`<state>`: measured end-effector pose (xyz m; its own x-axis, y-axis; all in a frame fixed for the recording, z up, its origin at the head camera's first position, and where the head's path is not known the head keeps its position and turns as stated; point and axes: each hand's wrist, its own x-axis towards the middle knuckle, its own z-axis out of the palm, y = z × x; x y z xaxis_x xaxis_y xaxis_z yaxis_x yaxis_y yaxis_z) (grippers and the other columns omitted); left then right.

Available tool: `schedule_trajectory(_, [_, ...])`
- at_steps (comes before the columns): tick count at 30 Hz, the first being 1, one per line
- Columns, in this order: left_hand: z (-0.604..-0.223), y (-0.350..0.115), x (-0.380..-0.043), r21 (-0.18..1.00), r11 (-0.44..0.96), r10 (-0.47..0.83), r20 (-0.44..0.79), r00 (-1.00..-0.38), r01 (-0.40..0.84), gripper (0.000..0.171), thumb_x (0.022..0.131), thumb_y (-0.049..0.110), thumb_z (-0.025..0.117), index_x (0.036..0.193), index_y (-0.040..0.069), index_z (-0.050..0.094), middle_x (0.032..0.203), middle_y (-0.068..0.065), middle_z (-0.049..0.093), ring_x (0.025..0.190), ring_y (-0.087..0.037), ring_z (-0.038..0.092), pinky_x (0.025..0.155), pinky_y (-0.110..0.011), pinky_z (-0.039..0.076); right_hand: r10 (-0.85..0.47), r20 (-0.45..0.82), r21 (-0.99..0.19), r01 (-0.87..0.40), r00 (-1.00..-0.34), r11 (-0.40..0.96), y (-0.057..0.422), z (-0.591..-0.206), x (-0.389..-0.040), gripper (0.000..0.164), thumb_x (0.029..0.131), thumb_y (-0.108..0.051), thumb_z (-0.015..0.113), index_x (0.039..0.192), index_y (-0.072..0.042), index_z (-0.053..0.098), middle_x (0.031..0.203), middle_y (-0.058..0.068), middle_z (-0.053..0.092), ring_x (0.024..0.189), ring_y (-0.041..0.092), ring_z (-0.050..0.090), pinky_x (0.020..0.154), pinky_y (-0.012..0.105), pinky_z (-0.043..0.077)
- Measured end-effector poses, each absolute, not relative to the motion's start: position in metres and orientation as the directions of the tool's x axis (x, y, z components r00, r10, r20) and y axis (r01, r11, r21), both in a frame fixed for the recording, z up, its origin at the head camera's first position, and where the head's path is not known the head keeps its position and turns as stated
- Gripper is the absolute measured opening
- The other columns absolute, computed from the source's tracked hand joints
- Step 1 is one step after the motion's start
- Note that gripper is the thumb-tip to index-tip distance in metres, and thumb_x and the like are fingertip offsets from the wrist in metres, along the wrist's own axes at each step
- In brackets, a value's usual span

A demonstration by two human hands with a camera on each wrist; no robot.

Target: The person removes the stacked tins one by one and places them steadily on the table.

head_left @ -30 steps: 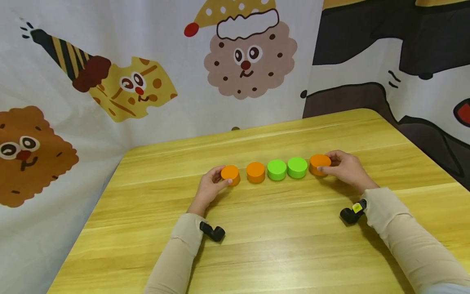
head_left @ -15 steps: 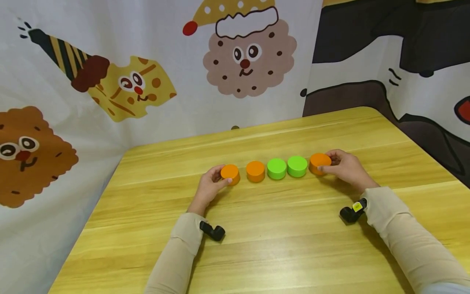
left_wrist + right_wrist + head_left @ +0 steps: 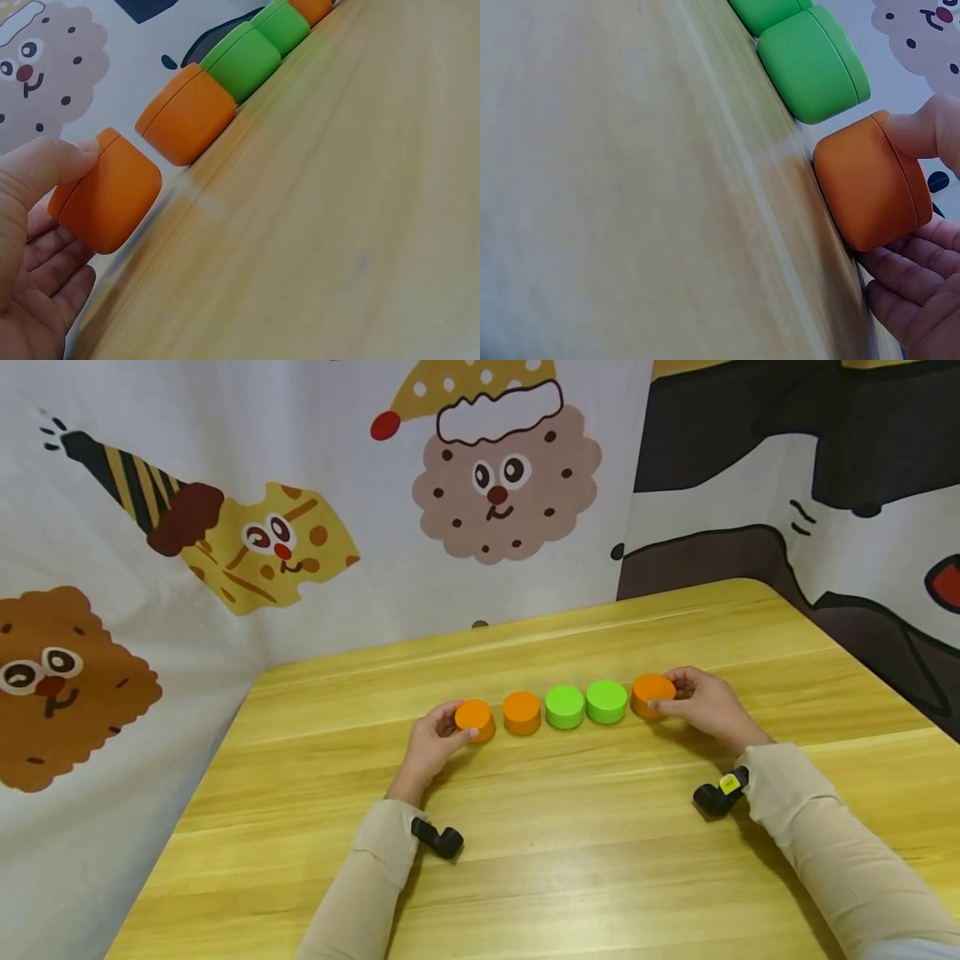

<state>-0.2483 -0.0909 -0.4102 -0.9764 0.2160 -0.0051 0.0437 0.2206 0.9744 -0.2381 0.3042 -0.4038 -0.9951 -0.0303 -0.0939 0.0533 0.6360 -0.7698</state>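
Five-part row aside, several small round lidded boxes stand in a line on the table. My left hand (image 3: 432,745) grips the leftmost orange box (image 3: 474,717) between thumb and fingers; in the left wrist view the thumb lies by its lid seam. A narrow gap separates it from a second orange box (image 3: 521,712). Two green boxes, one left (image 3: 564,707) and one right (image 3: 606,702), follow close together. At the right end my right hand (image 3: 708,703) holds another orange box (image 3: 651,692), thumb in front and fingers behind. It stands slightly apart from the nearer green box (image 3: 814,67).
The wooden table (image 3: 540,852) extends in front of and behind the row. A white cloth (image 3: 367,543) with cartoon figures hangs behind the table. Small black cameras, one left (image 3: 438,838) and one right (image 3: 722,793), sit at the cuffs.
My left hand has shifted a little to the right with its orange box, narrowing the gap to the second orange box. The right hand and the other boxes look unmoved.
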Motion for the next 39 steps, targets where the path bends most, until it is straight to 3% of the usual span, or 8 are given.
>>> schedule_trajectory(8, [-0.434, -0.093, -0.261, 0.979, 0.202, 0.209, -0.003, -0.978, 0.04, 0.055, 0.081, 0.005, 0.07, 0.131, 0.0, 0.049, 0.129, -0.019, 0.053, 0.12, -0.029, 0.05, 0.103, -0.038, 0.04, -0.03, -0.112, -0.787, 0.07, -0.993, 0.613, 0.302, -0.406, -0.239, 0.069, 0.082, -0.04, 0.069, 0.127, 0.004, 0.042, 0.124, 0.023, 0.05, 0.111, 0.035, 0.049, 0.089, 0.04, 0.043])
schedule_trajectory(31, [-0.434, -0.094, -0.265, 0.974, 0.226, 0.19, -0.006, -0.982, 0.037, 0.053, 0.08, 0.002, 0.071, 0.129, 0.0, 0.051, 0.124, -0.017, 0.057, 0.114, -0.027, 0.054, 0.1, -0.035, 0.043, -0.056, -0.118, -0.812, 0.064, -0.991, 0.58, 0.298, -0.407, -0.242, 0.067, 0.085, -0.034, 0.066, 0.132, 0.005, 0.038, 0.13, 0.026, 0.045, 0.116, 0.038, 0.046, 0.096, 0.045, 0.041])
schedule_trajectory(39, [-0.428, -0.098, -0.263, 0.964, 0.264, 0.236, -0.023, -0.971, 0.041, 0.067, 0.081, 0.007, 0.07, 0.139, 0.003, 0.038, 0.14, -0.015, 0.042, 0.129, -0.029, 0.04, 0.109, -0.04, 0.032, -0.073, -0.119, -0.815, 0.056, -0.99, 0.576, 0.297, -0.405, -0.239, 0.088, 0.085, -0.042, 0.065, 0.144, 0.004, 0.019, 0.14, 0.03, 0.033, 0.125, 0.044, 0.037, 0.102, 0.055, 0.034])
